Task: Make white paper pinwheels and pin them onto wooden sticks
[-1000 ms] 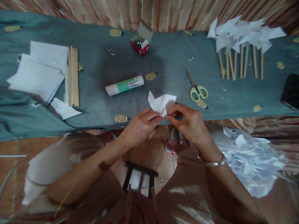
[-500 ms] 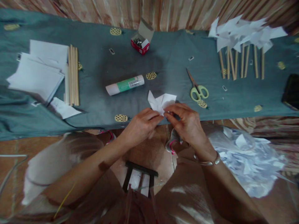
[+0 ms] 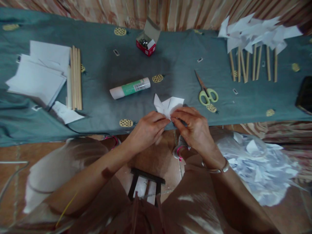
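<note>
Near the front edge of the cloth-covered table, a white paper pinwheel (image 3: 172, 104) with folded blades is pinched between both hands. My left hand (image 3: 149, 130) grips its lower left side, fingers pressed together. From the right, my right hand (image 3: 192, 125) closes thumb and fingers on the paper's lower edge, close to the left fingertips. What lies right between the fingertips is hidden. A glue stick (image 3: 130, 88) with a green label lies beyond the left hand. Scissors (image 3: 206, 92) with light green handles rest beyond the right hand.
Paper sheets (image 3: 36, 78) and wooden sticks (image 3: 77, 78) lie at left. A small red box (image 3: 146, 47) of metal pieces stands open at the back. Finished paper pinwheels (image 3: 258, 32) on sticks lie back right. A plastic bag (image 3: 258, 169) of paper scraps sits on the floor.
Both hands keep their pinch on the paper pinwheel, with barely any movement of the fingers. The view has shifted very slightly.
</note>
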{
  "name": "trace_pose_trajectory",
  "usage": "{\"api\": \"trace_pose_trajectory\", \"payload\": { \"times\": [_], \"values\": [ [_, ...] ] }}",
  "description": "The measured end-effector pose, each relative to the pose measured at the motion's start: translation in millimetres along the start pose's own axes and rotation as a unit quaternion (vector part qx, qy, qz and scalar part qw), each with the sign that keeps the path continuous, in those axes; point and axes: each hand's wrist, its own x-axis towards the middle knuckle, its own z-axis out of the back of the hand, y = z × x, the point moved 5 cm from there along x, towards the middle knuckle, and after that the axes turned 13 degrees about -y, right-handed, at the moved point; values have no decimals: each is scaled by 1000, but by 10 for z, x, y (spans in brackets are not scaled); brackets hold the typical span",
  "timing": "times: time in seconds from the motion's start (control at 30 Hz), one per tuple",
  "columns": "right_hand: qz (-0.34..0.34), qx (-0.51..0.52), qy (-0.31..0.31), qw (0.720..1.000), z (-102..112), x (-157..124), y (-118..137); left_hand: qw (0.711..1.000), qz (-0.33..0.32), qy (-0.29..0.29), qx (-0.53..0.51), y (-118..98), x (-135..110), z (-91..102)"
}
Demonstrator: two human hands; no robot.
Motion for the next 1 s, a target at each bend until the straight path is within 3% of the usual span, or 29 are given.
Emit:
{"api": "trace_pose_trajectory", "payload": {
  "times": [0.8,1.0],
  "values": [
    [54,-72,10,996,-78,-20,83,1000,20,20,14,6,13,-21],
    [32,-96,13,995,-115,-59,88,999,22,27,11,4,18,-18]
  ]
}}
